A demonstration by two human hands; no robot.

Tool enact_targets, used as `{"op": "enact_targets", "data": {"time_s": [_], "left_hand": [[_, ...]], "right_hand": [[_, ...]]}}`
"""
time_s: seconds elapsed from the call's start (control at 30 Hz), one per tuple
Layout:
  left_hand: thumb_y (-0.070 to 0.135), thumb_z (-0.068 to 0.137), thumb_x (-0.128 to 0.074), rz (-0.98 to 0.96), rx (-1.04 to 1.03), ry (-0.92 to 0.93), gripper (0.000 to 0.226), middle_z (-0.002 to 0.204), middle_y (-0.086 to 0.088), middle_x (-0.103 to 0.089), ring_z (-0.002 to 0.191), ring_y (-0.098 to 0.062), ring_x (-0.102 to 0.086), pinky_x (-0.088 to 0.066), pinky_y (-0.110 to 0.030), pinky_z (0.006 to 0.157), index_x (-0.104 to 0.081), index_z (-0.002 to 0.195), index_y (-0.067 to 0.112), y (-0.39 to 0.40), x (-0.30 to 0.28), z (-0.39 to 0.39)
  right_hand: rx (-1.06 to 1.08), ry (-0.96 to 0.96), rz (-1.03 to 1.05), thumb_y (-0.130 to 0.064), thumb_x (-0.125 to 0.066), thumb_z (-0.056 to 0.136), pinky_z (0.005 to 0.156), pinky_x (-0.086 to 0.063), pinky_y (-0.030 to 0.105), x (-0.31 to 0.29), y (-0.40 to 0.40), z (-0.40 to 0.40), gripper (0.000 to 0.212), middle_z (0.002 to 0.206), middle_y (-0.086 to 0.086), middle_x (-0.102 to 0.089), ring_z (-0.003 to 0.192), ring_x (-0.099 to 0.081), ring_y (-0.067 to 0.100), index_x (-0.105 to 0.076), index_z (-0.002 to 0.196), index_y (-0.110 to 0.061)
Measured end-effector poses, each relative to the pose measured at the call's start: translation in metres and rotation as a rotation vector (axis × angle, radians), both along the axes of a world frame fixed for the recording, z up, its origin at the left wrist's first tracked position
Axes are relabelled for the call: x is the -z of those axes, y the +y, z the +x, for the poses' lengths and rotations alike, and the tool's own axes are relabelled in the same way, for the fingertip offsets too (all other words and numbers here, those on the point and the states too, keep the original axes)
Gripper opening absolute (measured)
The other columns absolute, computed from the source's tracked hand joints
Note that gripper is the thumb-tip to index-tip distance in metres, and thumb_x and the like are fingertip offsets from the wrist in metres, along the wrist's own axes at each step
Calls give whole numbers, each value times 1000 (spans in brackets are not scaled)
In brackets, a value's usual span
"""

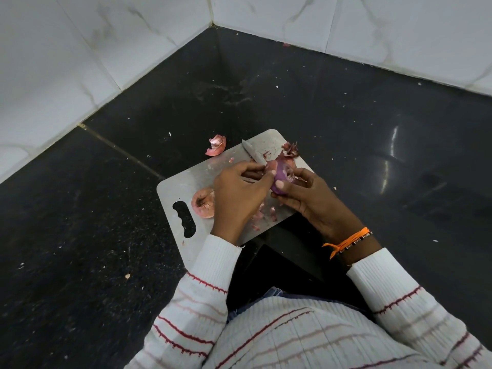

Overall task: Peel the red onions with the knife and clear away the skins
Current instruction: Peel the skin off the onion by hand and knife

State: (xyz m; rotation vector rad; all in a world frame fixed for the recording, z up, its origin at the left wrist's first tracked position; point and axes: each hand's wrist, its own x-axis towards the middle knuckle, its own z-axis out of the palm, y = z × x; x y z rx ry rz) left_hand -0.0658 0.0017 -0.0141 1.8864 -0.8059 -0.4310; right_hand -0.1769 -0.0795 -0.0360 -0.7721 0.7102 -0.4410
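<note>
Purple onion point(281, 177) pinched between both hands' curled fingers point(277, 185).

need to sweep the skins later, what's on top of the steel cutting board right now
On the cutting board: an unpeeled onion near the handle slot, skin scraps at the far corner and more under the hands. The hands hide part of the board.

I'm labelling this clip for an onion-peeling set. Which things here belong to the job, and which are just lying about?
Job:
onion, held in both hands
knife
unpeeled onion
loose skins
steel board
left hand
right hand

Lying about:
pale specks on the counter
</note>
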Motion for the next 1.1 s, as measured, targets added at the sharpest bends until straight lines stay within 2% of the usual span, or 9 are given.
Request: {"op": "enact_targets", "data": {"time_s": [0.13,0.23,0.4,0.53,0.7,0.77,0.87,1.0,1.1], "left_hand": [[30,79,-71,45,3,-42,14,69,20,-61,66,6,-61,-45,-1,58,-73,89,20,1,-2,-1],[28,78,-71,76,29,-69,10,65,17,-62,64,3,-63,-45,-3,56,-74,84,20,2,-3,-2],[16,78,-69,140,63,-172,7,69,2,-68,60,0,-59,-43,-5,56,-75,80,12,2,-2,1],[9,79,-66,134,56,-192,8,65,4,-64,59,-1,-58,-45,-6,57,-74,77,10,3,2,5],[7,83,-64,-15,7,166,14,67,-3,-69,62,-16,-67,-56,-29,64,-71,74,14,4,5,10],[4,83,-62,-51,-20,278,17,65,-4,-68,58,-14,-65,-54,-28,61,-70,72,13,5,5,12],[8,83,-63,21,-60,149,13,65,-5,-66,61,-18,-64,-55,-26,63,-70,72,9,6,11,17],[12,83,-65,103,-66,-42,7,70,6,-63,64,-2,-56,-45,-6,61,-72,82,10,7,16,18],[5,84,-60,129,-26,-117,27,103,2,-65,87,-8,-60,-50,-22,83,-68,109,14,6,20,19]], "right_hand": [[0,56,-58,-8,-73,60,70,-59,24,1,0,0,58,104,9,-66,82,-70,17,-54,114,-8],[-14,97,-92,-4,-73,64,72,-59,26,2,0,-1,49,104,9,-66,82,-70,18,-55,108,-11],[-45,149,-111,-2,-72,71,57,-56,19,3,1,-1,44,95,5,-67,71,-70,10,-56,112,-7],[-77,169,-116,-9,-74,69,61,-56,20,5,-1,-1,52,100,5,-66,77,-71,12,-55,117,-5],[-114,-5,75,-7,-60,79,64,-57,18,5,-2,-3,31,104,7,-63,77,-69,10,-55,110,-11],[-118,-88,151,-10,-61,78,60,-56,19,3,-2,-4,36,99,8,-62,70,-68,10,-53,113,-9],[-123,-166,235,-27,-54,73,52,-55,20,2,-3,-6,50,95,12,-60,59,-64,13,-51,117,-3],[-137,-230,253,-44,-76,56,58,-58,27,8,-3,-6,69,89,13,-66,63,-65,17,-59,110,-5],[-117,-245,271,-51,-55,72,62,-58,33,9,-3,-5,63,91,10,-69,68,-67,17,-55,117,-8]]}}
